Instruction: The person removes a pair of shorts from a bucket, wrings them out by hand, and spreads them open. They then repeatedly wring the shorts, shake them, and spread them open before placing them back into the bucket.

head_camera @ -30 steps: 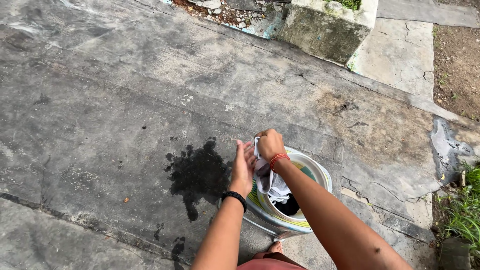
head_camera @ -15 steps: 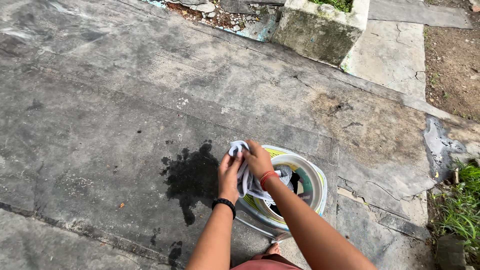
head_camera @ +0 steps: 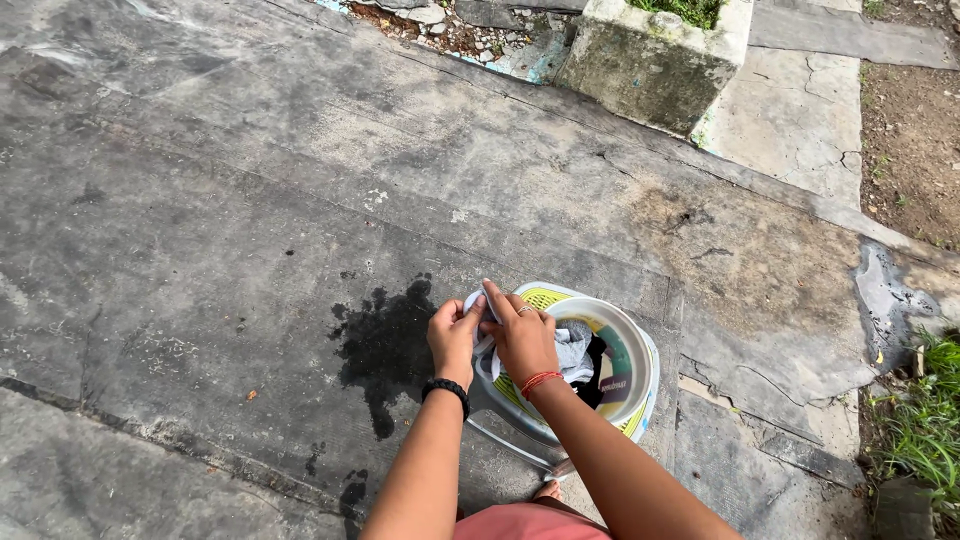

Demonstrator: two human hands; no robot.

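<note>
A round white pail (head_camera: 632,352) with green and yellow bands stands on wet concrete. Dark and pale clothes lie inside it. My left hand (head_camera: 452,338), with a black bead band at the wrist, and my right hand (head_camera: 520,334), with a red thread band, both grip a bunched pale grey-white cloth (head_camera: 572,350) just over the pail's left rim. The two hands press close together on the cloth, and part of it trails down into the pail.
A dark wet stain (head_camera: 392,345) spreads on the concrete left of the pail. A mossy concrete planter (head_camera: 650,60) stands at the top. Grass (head_camera: 925,430) grows at the right edge. My bare toes (head_camera: 548,491) show below the pail.
My right hand has come down from holding the cloth high. Both hands have closed together on the cloth at the pail's left rim, bunching it tighter.
</note>
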